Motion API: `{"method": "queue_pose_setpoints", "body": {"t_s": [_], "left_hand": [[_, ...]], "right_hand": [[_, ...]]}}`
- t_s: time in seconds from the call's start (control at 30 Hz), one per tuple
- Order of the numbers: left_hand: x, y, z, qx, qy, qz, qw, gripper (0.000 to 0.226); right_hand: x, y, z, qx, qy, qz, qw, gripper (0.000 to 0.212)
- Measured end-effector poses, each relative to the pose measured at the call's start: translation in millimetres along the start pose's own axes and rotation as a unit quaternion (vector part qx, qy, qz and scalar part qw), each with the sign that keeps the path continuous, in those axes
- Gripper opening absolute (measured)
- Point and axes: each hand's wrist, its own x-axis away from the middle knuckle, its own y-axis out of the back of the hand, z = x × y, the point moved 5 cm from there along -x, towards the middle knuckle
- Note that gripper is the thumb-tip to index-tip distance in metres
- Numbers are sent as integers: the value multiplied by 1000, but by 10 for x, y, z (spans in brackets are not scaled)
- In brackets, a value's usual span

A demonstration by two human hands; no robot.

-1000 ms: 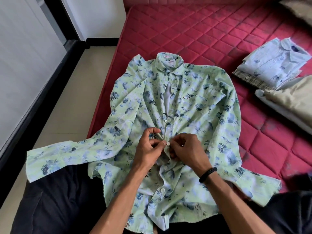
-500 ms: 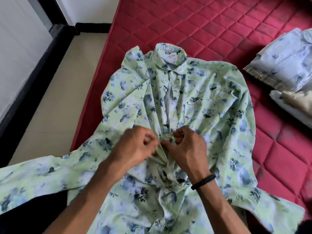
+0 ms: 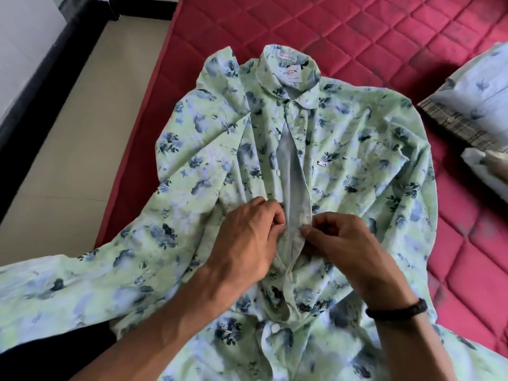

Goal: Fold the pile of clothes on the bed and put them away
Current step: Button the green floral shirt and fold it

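Left hand [image 3: 247, 237] and right hand [image 3: 341, 243] each pinch a placket edge of the green floral shirt [image 3: 357, 160], spread on the red mattress [image 3: 384, 37] (collar far). Collar label [image 3: 291, 72] reads approx. "FOX".

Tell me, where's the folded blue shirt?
The blue shirt lies at the right edge of the head view, on the red mattress, on a checked garment, right of the green shirt.
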Motion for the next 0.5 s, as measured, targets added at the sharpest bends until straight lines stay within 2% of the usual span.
{"method": "queue_pose_setpoints", "body": {"t_s": [0.07,0.17,0.5], "left_hand": [[28,25,8,15,23,-11,1000,6],[56,78,13,59,55,-36,996,7],[48,-39,140,219,124,-51,967,11]], "right_hand": [[40,-10,25,-17,-2,9,1000,14],[64,-51,78,-57,17,-24,998,9],[73,-185,29,-18,53,-116,992,8]]}}
